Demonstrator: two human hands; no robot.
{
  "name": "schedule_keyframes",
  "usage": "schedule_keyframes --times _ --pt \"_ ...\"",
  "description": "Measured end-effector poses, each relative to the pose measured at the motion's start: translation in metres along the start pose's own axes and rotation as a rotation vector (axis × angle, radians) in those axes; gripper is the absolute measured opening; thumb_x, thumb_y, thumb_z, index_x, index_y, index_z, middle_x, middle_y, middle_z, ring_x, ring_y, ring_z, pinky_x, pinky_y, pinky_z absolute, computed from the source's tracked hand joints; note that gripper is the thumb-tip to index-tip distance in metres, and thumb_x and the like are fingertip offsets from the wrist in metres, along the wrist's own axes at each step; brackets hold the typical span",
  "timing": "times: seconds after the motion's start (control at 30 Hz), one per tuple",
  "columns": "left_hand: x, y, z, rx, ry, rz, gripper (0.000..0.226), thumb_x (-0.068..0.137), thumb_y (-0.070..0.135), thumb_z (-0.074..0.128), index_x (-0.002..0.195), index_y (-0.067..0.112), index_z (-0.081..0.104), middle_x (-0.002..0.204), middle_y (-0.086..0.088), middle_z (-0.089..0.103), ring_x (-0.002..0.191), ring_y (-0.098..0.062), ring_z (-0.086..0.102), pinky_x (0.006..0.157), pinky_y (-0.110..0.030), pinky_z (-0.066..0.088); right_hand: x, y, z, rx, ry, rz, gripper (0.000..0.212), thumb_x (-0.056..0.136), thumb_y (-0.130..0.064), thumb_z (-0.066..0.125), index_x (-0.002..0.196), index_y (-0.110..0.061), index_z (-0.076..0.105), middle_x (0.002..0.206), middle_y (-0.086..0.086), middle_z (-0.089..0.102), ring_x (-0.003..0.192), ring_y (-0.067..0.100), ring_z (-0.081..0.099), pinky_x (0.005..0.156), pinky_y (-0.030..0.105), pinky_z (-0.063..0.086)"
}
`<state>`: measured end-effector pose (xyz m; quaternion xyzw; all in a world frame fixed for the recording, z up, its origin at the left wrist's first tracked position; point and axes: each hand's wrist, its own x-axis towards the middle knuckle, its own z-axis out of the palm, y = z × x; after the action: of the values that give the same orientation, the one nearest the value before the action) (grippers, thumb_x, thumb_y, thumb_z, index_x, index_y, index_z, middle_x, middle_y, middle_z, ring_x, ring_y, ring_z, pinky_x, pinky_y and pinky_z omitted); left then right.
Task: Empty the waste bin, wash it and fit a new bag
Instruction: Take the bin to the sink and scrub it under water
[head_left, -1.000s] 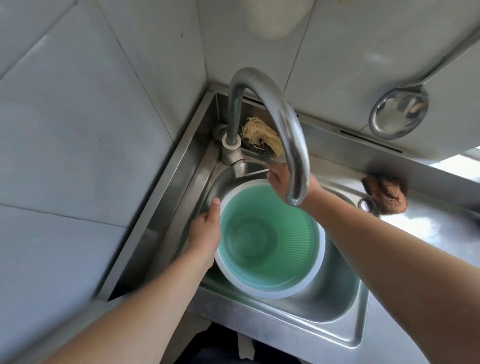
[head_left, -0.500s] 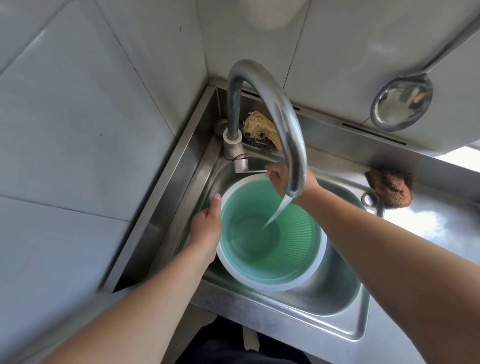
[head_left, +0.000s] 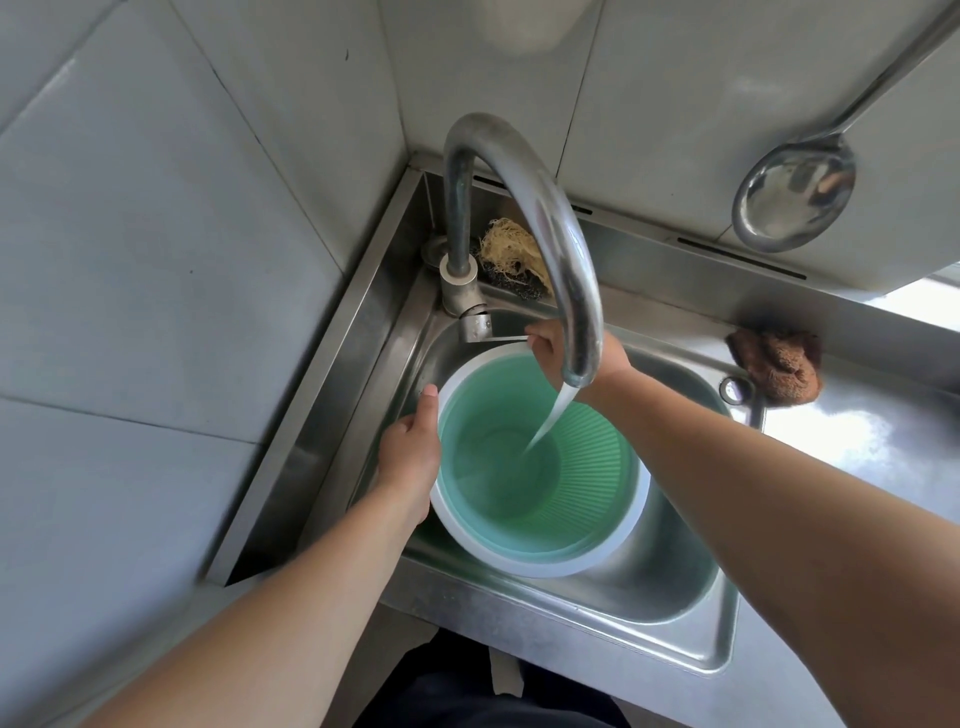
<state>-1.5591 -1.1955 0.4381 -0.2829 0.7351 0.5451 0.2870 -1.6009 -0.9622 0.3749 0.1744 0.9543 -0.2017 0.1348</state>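
A stainless steel sink (head_left: 691, 613) fills the corner under the grey wall tiles (head_left: 130, 260). In its basin stands the green waste bin (head_left: 582, 499) with a white rim, upright and open, without a bag. The curved steel tap (head_left: 524, 176) rises at twelve o'clock from the bin and arches over it; a stream of water (head_left: 550, 421) falls from its spout into the bin. The left hand (head_left: 410, 457) holds the bin's rim at nine o'clock, thumb along the outside edge, fingers hidden behind the wall. The right hand (head_left: 566, 353) reaches to the tap's lever (head_left: 493, 338) at twelve o'clock, fingertips pinching its end. A steel ladle (head_left: 795, 202) hangs on the wall at two o'clock. A brown cloth (head_left: 779, 364) lies on the counter at three o'clock. A straw-coloured scourer (head_left: 509, 249) sits behind the tap.
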Motion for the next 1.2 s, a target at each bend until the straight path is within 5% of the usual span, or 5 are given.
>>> schedule_keyframes --times 0.8,1.2 --pt "-0.0010 0.0009 0.0002 -0.020 0.004 -0.018 0.056 0.086 0.069 0.053 0.083 0.016 0.071 0.086 -0.008 0.077 0.084 -0.029 0.073 0.083 -0.047 0.060 -0.0073 0.0003 -0.0064 -0.063 0.031 -0.054 0.019 0.087 -0.021 0.059 0.099 -0.026 0.073 0.087 -0.002 0.074 0.072 0.021 0.067 0.066 0.037 0.062" --pt "0.0007 -0.0006 -0.0001 -0.024 0.001 -0.014 0.054 0.087 0.068 0.053 0.078 0.018 0.070 0.082 -0.005 0.078 0.079 -0.026 0.074 0.077 -0.042 0.060 -0.0041 -0.0041 -0.0051 -0.039 0.004 -0.019 0.022 0.090 -0.015 0.057 0.105 -0.018 0.073 0.096 0.003 0.075 0.085 0.024 0.069 0.080 0.041 0.060"
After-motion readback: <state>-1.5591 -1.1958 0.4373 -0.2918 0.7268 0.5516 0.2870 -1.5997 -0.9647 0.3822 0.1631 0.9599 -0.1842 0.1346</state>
